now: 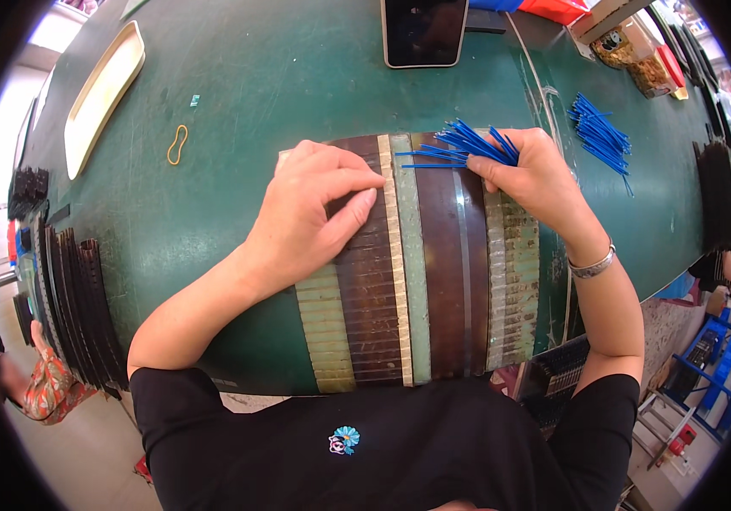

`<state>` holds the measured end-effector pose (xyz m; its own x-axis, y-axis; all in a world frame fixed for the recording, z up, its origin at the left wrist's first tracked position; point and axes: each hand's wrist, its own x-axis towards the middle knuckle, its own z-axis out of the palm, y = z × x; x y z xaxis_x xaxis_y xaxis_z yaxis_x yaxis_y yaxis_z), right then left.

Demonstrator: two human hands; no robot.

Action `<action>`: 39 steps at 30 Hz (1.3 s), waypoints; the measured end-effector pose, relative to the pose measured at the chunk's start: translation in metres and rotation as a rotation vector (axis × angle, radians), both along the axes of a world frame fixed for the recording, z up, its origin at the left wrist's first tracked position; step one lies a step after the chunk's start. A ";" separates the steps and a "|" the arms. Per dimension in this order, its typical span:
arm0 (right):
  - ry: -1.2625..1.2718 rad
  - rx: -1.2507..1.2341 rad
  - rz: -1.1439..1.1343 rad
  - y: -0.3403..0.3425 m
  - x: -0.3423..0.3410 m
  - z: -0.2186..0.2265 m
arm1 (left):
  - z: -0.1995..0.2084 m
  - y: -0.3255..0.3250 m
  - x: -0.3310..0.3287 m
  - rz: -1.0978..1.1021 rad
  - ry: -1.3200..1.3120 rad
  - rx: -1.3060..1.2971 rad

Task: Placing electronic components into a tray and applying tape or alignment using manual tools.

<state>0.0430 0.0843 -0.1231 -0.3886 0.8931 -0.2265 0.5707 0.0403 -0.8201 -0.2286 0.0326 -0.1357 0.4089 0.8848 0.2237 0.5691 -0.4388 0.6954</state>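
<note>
Right grip (526, 167) closed around fanned bundle of thin blue plastic-looking sticks (461, 141); left grip (307, 194) nearly pinched, can't tell if loaded, fingertips by narrow cream notched strip (395, 255). Step looks like working sticks along strip; next calls for precise fingertip alignment.

Bright, fairly even light, soft sheen on the green tabletop (187, 192), fisheye-bent edges, black corners.

The right hand (532, 175) hides part of the blue wires (465, 139). The phone's top is cut off on the phone (423, 34).
</note>
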 end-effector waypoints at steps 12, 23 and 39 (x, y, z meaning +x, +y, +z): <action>-0.025 -0.029 -0.063 0.001 0.007 0.013 | -0.001 0.000 0.011 -0.077 0.125 0.248; -0.120 0.070 0.095 -0.004 -0.016 0.008 | 0.000 -0.011 0.013 -0.155 0.118 0.159; -0.144 -0.002 0.135 -0.009 -0.020 0.011 | -0.003 -0.017 -0.004 -0.116 0.068 0.111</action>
